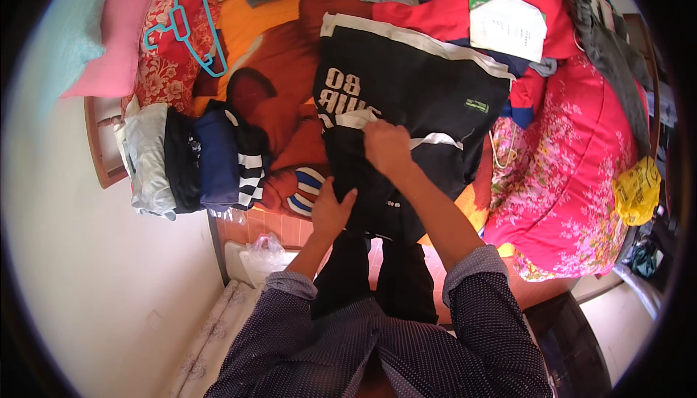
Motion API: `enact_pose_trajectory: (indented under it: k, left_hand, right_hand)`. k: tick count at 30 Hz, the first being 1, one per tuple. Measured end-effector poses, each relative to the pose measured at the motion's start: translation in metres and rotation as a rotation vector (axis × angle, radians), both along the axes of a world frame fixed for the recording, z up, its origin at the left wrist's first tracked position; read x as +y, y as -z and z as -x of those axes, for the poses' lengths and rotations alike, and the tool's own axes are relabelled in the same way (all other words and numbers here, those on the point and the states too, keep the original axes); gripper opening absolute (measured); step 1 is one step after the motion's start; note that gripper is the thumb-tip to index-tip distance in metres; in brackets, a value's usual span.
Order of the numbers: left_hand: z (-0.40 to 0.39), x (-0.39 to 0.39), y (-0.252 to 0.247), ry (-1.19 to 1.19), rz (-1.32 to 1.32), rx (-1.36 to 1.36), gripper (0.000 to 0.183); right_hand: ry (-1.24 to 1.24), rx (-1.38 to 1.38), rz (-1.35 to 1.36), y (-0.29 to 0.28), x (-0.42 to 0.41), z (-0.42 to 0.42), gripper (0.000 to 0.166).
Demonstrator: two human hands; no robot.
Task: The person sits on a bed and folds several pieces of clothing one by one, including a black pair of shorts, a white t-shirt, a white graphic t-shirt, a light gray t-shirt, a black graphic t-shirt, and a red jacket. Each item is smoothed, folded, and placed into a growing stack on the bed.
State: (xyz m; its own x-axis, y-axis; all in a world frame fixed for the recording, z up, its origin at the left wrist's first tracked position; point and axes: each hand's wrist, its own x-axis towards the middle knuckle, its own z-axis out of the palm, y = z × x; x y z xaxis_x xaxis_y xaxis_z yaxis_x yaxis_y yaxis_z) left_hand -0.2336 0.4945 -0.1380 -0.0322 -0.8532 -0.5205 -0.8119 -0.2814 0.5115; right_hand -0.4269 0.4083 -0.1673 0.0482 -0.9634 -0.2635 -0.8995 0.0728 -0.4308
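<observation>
A black garment with white trim and pale printed lettering lies spread before me on the bed, its lower part folded over itself. My right hand is closed on a white-trimmed edge in the middle of it. At the garment's near left side is my left hand, thumb and fingers apart, touching the black cloth. Under the garment is a rust-red and orange blanket; a striped blue and white patch on it shows beside my left hand.
Folded clothes stand in a row at the left edge of the bed. A light-blue hanger lies beyond them. To the right are a pink floral quilt, a white printed card and a yellow plastic bag.
</observation>
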Motion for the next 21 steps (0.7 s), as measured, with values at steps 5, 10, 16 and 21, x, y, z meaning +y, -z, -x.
enact_pose_trajectory:
  k: [5,10,16,21]
  left_hand:
    - [-0.018,0.033,0.018,-0.091,0.024,0.026,0.054]
    - [-0.025,0.035,0.017,-0.130,-0.085,0.105,0.037]
    - [-0.026,0.042,0.022,0.012,0.084,0.079,0.027]
    - [-0.020,0.038,-0.003,-0.041,0.042,0.195,0.021]
  right_hand:
    - [0.693,0.012,-0.306,0.006,-0.034,0.032,0.019]
    - [0.346,-0.099,0.380,-0.021,-0.053,-0.018,0.023]
    - [0.020,0.200,0.108,0.006,-0.084,-0.102,0.044]
    - [0.079,-0.004,0.024,-0.003,-0.100,-0.093,0.018]
